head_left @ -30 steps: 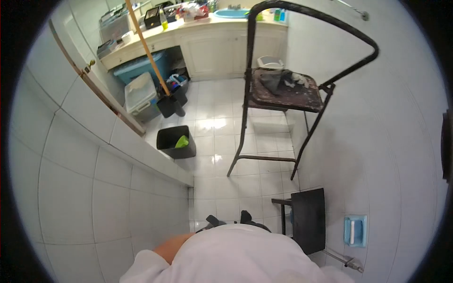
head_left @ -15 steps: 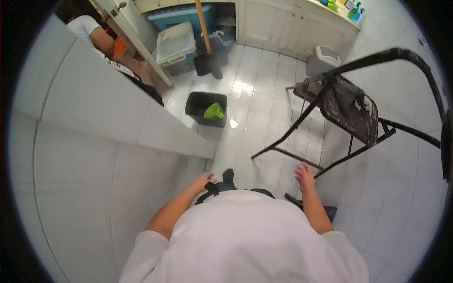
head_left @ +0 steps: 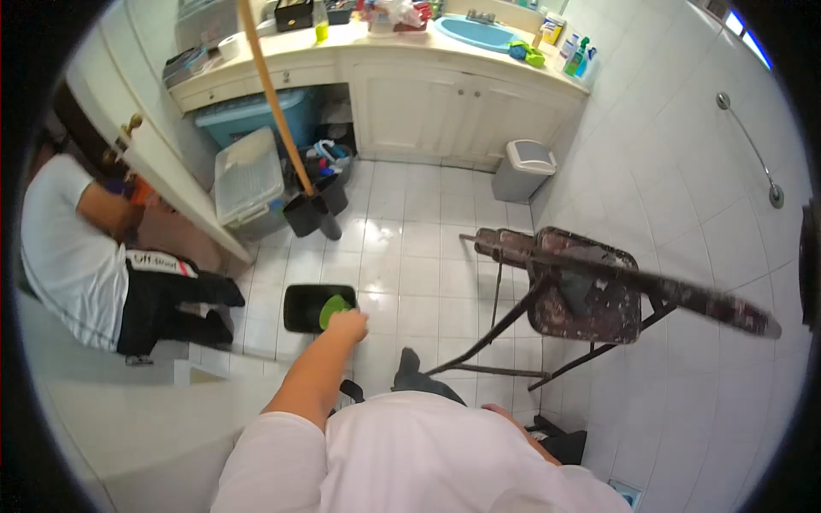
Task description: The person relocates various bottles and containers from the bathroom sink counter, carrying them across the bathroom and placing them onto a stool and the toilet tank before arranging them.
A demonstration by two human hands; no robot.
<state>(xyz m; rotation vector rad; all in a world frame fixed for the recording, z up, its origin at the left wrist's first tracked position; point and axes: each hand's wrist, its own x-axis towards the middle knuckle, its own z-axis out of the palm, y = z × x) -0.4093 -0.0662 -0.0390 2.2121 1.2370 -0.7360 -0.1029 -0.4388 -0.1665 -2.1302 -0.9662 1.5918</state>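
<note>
My left hand (head_left: pixel 349 326) reaches forward over the right rim of a dark bin (head_left: pixel 295 309) on the tiled floor. Its fingers are closed at the edge of a green scoop-like object (head_left: pixel 332 309) inside the bin; the grip itself is small and partly hidden. Close to my body on the right, my right hand (head_left: pixel 499 412) shows only in part, its fingers hidden by my shirt. A worn metal step ladder (head_left: pixel 599 299) stands right of the bin, with a grey cloth on its step.
Another person (head_left: pixel 77 256) in a white shirt crouches by the open door (head_left: pixel 128 162) at left. Ahead are a counter (head_left: pixel 342 61) with a blue sink (head_left: pixel 475 32), a long-handled dustpan (head_left: pixel 305 214), a storage box (head_left: pixel 248 179) and a grey lidded bin (head_left: pixel 522 171).
My left hand has moved forward to the green object in the dark bin. My right hand has drawn back toward my body. More of the other person shows at left.
</note>
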